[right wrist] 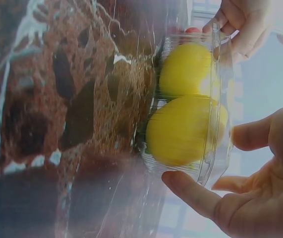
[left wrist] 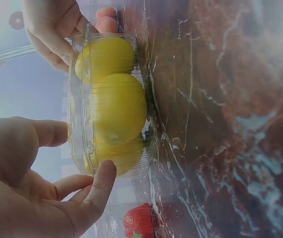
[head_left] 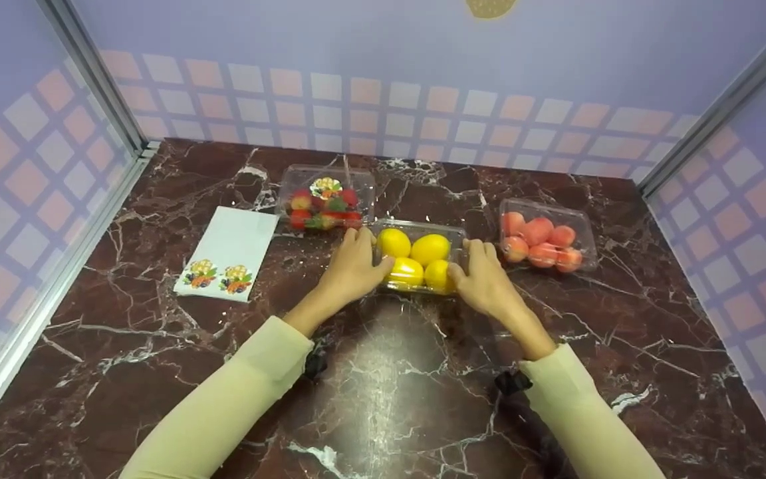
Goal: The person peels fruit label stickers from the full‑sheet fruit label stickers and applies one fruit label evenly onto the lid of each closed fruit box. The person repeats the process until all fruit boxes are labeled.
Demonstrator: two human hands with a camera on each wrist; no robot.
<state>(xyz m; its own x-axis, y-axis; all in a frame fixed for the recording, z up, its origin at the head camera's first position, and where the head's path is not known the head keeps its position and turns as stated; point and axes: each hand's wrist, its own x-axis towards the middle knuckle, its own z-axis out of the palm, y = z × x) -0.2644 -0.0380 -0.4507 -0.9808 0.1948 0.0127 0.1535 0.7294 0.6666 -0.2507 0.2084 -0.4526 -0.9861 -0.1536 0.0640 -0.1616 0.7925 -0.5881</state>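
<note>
A clear plastic clamshell box (head_left: 416, 289) of yellow lemons (head_left: 430, 250) sits on the dark marble tabletop, its lid down over the fruit. My left hand (head_left: 351, 267) holds the box's left end, thumb on the lid and fingers at the side wall. At the opposite end, my right hand (head_left: 486, 285) grips it in the same way. The left wrist view shows the left thumb (left wrist: 53, 133) against the lid's top and a fingertip low on the wall. From the right wrist, the right thumb (right wrist: 250, 136) touches the lid while a finger presses the end wall.
Behind and left stands a clear box (head_left: 364, 181) of strawberries with a fruit sticker (head_left: 325, 187) on its lid. A white sheet (head_left: 237, 243) bearing two fruit stickers lies left. To the right is a box (head_left: 546, 203) of pinkish-orange fruits. Tile-patterned panels (head_left: 416, 120) enclose the table's back and sides.
</note>
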